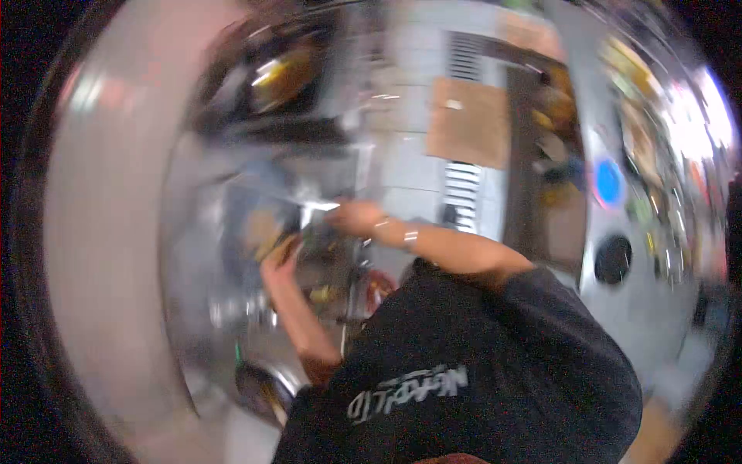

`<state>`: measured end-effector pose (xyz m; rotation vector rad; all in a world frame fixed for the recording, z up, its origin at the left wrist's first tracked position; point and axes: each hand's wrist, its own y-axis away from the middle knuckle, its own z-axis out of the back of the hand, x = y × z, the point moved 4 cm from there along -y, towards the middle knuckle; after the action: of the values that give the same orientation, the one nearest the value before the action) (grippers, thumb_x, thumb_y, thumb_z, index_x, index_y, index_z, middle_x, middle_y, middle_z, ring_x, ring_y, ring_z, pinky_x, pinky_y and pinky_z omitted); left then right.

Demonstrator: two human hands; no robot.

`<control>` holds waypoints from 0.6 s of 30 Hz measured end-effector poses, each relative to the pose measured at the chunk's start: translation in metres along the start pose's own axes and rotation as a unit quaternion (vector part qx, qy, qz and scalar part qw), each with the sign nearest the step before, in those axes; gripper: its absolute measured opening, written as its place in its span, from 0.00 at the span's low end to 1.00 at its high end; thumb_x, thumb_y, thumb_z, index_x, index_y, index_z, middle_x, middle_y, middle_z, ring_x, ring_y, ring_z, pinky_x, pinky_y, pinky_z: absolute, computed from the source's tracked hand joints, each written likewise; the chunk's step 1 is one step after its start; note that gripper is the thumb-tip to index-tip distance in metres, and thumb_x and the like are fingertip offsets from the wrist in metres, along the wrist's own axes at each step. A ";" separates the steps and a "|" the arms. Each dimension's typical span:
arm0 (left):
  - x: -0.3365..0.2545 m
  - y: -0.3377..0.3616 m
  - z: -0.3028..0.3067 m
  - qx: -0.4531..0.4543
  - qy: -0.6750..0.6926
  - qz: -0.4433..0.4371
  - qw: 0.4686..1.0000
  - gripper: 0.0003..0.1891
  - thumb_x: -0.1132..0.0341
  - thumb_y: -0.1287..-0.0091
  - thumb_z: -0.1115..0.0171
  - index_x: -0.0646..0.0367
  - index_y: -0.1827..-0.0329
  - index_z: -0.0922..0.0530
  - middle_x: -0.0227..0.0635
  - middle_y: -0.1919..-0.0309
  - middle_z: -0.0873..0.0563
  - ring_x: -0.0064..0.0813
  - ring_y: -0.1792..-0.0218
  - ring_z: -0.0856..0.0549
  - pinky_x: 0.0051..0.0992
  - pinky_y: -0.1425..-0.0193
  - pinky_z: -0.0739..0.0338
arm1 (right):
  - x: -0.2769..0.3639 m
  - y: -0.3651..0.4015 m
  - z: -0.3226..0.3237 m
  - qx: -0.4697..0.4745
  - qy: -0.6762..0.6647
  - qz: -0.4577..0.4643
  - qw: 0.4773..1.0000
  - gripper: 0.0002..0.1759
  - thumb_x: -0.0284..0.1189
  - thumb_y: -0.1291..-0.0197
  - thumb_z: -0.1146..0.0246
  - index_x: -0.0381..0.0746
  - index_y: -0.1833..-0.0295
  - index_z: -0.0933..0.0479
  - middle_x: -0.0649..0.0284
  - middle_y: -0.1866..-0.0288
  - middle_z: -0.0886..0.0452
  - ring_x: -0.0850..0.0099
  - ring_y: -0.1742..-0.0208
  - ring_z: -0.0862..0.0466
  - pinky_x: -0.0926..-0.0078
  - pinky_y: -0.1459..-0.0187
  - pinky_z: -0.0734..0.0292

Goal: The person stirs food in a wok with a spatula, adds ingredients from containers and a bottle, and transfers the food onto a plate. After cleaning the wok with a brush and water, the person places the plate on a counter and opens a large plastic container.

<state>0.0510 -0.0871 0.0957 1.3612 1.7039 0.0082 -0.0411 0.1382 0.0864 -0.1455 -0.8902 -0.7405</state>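
Observation:
Motion smears the whole head view. My left hand [280, 259] is closed around a yellowish-brown piece [277, 249] whose kind I cannot make out. It is at the edge of a bluish-grey round shape [251, 197], perhaps a basin or bag, with a tan patch [261, 229] in it. To the right, my right hand [357, 219] has its fingers curled round a shiny metallic object [313, 207] pointing toward the left hand. Blur hides whether that object is a blade or another utensil. The two hands are apart.
A grey metal counter [197, 263] lies under the hands. A dark wok-like vessel with yellow contents [282, 77] stands beyond. Near my body are a red bowl [379, 290] and a dark pan [263, 390]. Cardboard [469, 121] covers part of the tiled floor [410, 166]; a blue round item [608, 184] is at right.

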 end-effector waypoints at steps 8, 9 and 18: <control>-0.005 0.081 0.074 -0.045 -0.266 -0.177 0.947 0.13 0.70 0.39 0.53 0.70 0.56 0.30 0.49 0.58 0.23 0.43 0.56 0.21 0.43 0.50 0.24 | -0.017 0.147 0.040 -0.157 -0.120 -0.141 0.970 0.23 0.44 0.37 0.50 0.32 0.54 0.27 0.41 0.71 0.23 0.45 0.65 0.22 0.58 0.64 0.28; 0.006 0.110 0.076 0.023 -0.266 -0.203 0.942 0.13 0.69 0.39 0.52 0.69 0.55 0.30 0.46 0.56 0.23 0.41 0.55 0.21 0.42 0.50 0.24 | 0.003 0.184 0.074 -0.139 -0.116 -0.182 0.966 0.20 0.40 0.37 0.49 0.33 0.54 0.27 0.41 0.70 0.22 0.50 0.67 0.20 0.60 0.65 0.28; 0.023 0.072 -0.010 -0.055 0.026 -0.155 0.986 0.11 0.65 0.40 0.45 0.59 0.56 0.28 0.37 0.58 0.23 0.31 0.58 0.23 0.39 0.52 0.26 | -0.108 0.379 0.119 -0.396 -0.090 -0.147 0.902 0.19 0.41 0.33 0.52 0.36 0.68 0.30 0.74 0.81 0.38 0.83 0.79 0.38 0.80 0.79 0.45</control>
<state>0.1003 -0.0360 0.1240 1.0137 1.9146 -0.0391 0.0805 0.5267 0.1491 -0.8270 -0.7433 -1.3666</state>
